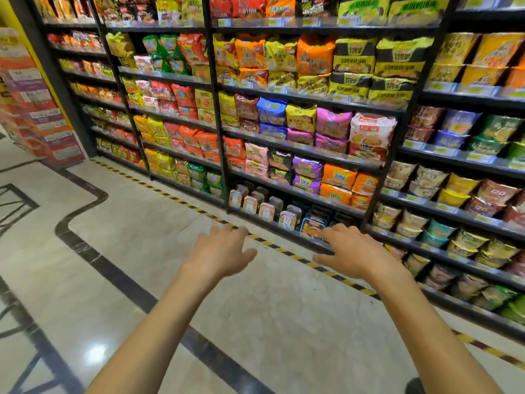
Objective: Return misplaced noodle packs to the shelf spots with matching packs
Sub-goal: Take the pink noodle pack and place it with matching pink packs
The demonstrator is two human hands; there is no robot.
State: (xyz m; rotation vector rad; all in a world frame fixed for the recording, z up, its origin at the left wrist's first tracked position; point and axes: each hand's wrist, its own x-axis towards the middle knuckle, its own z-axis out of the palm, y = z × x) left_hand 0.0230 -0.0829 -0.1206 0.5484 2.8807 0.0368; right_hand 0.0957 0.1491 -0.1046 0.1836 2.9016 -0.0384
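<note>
neither grip holds anything; the left hand (224, 250) and the right hand (352, 251) both reach forward over the glossy beige tiled floor (159, 228), palms down, fingers spread and relaxed; tall black metal shelving (217, 123) packed with bright foil noodle bags fills the view ahead; on its lowest board, a blue-rimmed rectangular plastic noodle tray (312, 226) stands out among the pale-labelled clear trays (265, 211) to its left and the dark trays (321, 212) behind it, so it is probably the misplaced pack; it lies ahead of and slightly left of the right hand, whose fingertips sit just at its right edge, though contact cannot be told; its longer side seems to run along the shelf front; the right hand is clearly nearer, the left well apart from it; a shelf spot with matching blue-rimmed trays cannot be made out.
</note>
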